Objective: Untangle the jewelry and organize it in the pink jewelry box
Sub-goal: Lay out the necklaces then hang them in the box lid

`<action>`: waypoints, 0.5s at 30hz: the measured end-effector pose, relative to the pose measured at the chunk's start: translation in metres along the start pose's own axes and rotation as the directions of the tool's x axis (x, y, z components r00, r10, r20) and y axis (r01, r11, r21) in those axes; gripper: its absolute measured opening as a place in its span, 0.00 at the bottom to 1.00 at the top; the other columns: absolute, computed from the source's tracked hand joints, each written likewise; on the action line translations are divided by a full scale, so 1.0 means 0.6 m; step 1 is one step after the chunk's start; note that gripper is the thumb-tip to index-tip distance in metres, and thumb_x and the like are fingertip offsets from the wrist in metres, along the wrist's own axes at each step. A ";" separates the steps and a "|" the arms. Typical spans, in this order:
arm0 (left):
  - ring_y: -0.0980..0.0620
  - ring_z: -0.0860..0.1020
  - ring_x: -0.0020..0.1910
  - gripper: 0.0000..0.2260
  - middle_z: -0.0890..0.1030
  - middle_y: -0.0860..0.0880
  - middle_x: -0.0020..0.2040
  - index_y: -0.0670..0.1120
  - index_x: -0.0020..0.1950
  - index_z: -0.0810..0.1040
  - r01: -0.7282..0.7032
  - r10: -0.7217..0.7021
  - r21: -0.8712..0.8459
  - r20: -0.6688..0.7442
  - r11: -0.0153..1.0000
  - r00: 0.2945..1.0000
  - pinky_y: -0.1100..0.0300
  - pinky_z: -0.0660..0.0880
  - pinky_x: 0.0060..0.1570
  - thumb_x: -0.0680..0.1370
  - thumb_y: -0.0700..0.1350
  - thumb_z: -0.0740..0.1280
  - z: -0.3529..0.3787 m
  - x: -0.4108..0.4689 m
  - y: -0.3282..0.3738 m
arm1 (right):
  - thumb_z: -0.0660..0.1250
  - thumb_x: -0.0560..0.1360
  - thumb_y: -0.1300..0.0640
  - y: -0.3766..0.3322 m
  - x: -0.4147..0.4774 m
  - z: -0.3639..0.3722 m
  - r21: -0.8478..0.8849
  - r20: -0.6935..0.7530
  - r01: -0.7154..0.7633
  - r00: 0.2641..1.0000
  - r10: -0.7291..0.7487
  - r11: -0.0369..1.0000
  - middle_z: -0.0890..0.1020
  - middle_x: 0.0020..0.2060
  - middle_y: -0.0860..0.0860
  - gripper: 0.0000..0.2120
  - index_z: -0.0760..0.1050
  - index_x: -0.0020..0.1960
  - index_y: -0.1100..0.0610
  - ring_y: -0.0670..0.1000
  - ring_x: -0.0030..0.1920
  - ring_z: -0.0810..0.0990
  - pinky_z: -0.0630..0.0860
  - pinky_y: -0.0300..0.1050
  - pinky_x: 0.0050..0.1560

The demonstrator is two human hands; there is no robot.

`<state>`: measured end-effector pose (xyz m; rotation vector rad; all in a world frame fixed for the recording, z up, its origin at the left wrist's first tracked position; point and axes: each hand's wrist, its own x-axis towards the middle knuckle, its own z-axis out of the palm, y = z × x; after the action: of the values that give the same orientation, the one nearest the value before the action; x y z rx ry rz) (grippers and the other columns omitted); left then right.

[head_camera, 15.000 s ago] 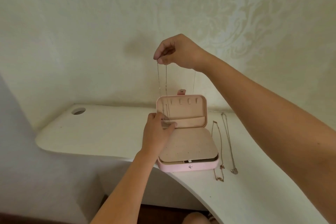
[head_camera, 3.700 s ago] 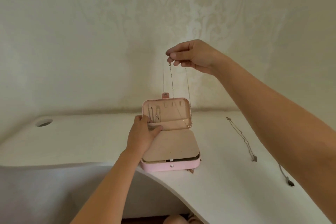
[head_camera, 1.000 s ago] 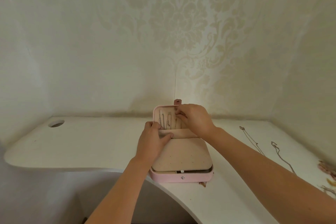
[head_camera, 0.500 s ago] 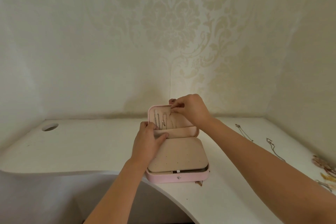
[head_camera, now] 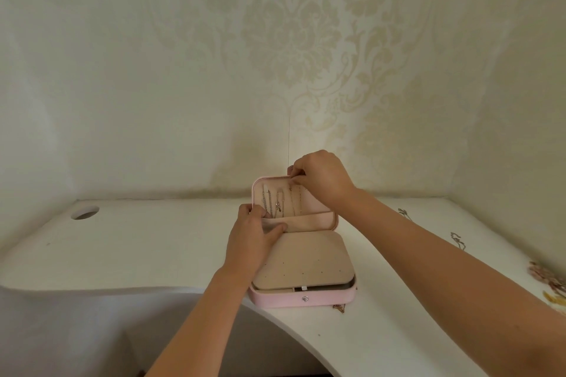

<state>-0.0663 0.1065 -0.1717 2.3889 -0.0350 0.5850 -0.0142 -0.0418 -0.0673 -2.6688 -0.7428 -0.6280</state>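
My left hand pinches the pocket in the lid and pulls it open, so the chain ends can fall inside and not tangle. My right hand is curled at the lid's top rim and pinches a chain, I think to set it on a hook. The box stands open at the front edge of the desk. In the lid I count five chains with this one, but they are thin and I am not sure. Two loose chains wait near the right edge, well apart from the box.
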 end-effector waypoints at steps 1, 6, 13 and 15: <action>0.52 0.71 0.42 0.17 0.69 0.49 0.52 0.45 0.54 0.73 -0.001 0.001 -0.003 -0.001 1.000 1.000 0.64 0.66 0.41 0.74 0.54 0.70 0.000 0.000 0.000 | 0.66 0.74 0.59 -0.003 0.000 0.003 -0.044 0.004 0.014 1.000 -0.014 0.999 0.84 0.48 0.51 0.07 0.83 0.47 0.58 0.52 0.48 0.80 0.74 0.45 0.46; 0.52 0.71 0.42 0.17 0.68 0.50 0.50 0.44 0.55 0.74 -0.009 0.009 -0.025 -0.006 1.000 1.000 0.65 0.65 0.41 0.74 0.54 0.70 0.000 0.000 -0.001 | 0.58 0.80 0.54 -0.005 -0.013 0.019 -0.245 -0.005 0.014 1.000 -0.016 0.969 0.80 0.46 0.55 0.12 0.79 0.54 0.57 0.55 0.46 0.79 0.68 0.46 0.41; 0.52 0.71 0.43 0.17 0.67 0.50 0.50 0.44 0.56 0.73 -0.009 0.009 -0.030 0.005 1.000 1.000 0.65 0.65 0.41 0.74 0.54 0.69 -0.001 0.000 -0.003 | 0.56 0.81 0.53 -0.007 -0.024 0.031 -0.231 -0.031 -0.048 0.999 0.042 0.972 0.77 0.41 0.55 0.13 0.77 0.57 0.56 0.54 0.40 0.74 0.67 0.45 0.39; 0.52 0.71 0.42 0.17 0.68 0.50 0.50 0.44 0.56 0.73 -0.009 0.009 -0.029 0.006 1.000 1.000 0.65 0.65 0.41 0.74 0.54 0.69 -0.001 -0.001 -0.003 | 0.55 0.82 0.54 -0.006 -0.023 0.031 -0.239 -0.019 -0.050 0.999 0.047 0.970 0.76 0.41 0.55 0.14 0.77 0.58 0.57 0.54 0.40 0.74 0.66 0.45 0.39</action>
<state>-0.0665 0.1080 -0.1725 2.3633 -0.0567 0.5775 -0.0209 -0.0373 -0.0895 -2.8880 -0.6310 -0.7663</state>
